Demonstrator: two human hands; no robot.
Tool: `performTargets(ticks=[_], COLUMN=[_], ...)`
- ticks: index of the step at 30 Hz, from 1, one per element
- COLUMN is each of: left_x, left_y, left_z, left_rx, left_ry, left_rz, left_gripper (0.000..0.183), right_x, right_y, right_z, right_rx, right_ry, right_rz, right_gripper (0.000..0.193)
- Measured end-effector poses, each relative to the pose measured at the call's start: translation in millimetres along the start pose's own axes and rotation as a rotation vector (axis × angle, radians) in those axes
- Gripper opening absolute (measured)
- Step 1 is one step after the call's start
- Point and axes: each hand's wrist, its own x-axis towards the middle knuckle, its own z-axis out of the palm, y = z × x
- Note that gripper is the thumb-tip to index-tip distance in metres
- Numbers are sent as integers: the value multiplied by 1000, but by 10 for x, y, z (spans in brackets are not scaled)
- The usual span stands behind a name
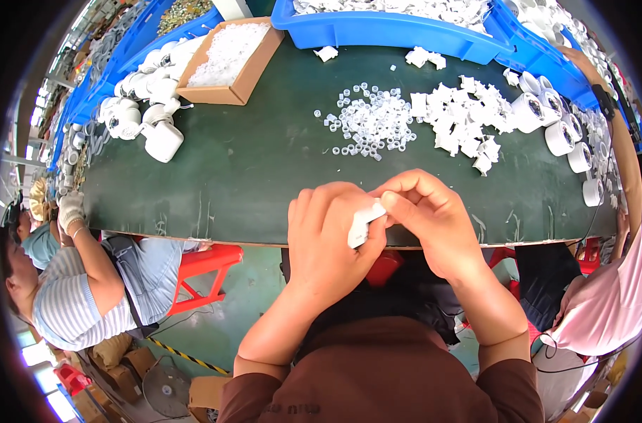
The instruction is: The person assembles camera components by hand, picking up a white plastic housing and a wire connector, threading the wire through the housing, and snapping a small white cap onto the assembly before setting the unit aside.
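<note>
Close to the near edge of the green table, my left hand [328, 240] is closed around a small white plastic part [363, 224]. My right hand [430, 222] meets it there, thumb and forefinger pinched together at the part's upper end. Whatever those fingertips hold is too small and covered to make out. Beyond my hands lies a loose pile of small translucent plastic rings [374, 120]. To its right is a heap of white plastic parts [465, 116], similar in look to the one I hold.
A cardboard box [240, 92] of small translucent pieces stands at the far left, beside white housings [163, 141]. Blue bins [398, 41] line the back. White round housings [560, 138] stand at right. Co-workers sit left [88, 282] and right [603, 303]; a red stool [204, 268] is at left.
</note>
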Motion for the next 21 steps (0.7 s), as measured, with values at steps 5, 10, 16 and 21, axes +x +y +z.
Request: performTargets(ticks=[5, 10, 16, 21], left_x=[-47, -19, 107, 87], left_y=[-74, -71, -207, -650], left_z=[12, -27, -396, -742], left_rx=[-21, -39, -99, 517], left_ry=[56, 9, -266, -7], left_rz=[75, 77, 160, -72], left_gripper=[36, 34, 30, 54], right_x=[-22, -36, -135, -55], right_y=[27, 61, 52, -389], right_z=[-6, -8, -72, -697], right_rx=[-91, -96, -367, -1177], right_ry=[-18, -3, -122, 353], right_rz=[-30, -26, -129, -774], right_gripper=[11, 11, 12, 10])
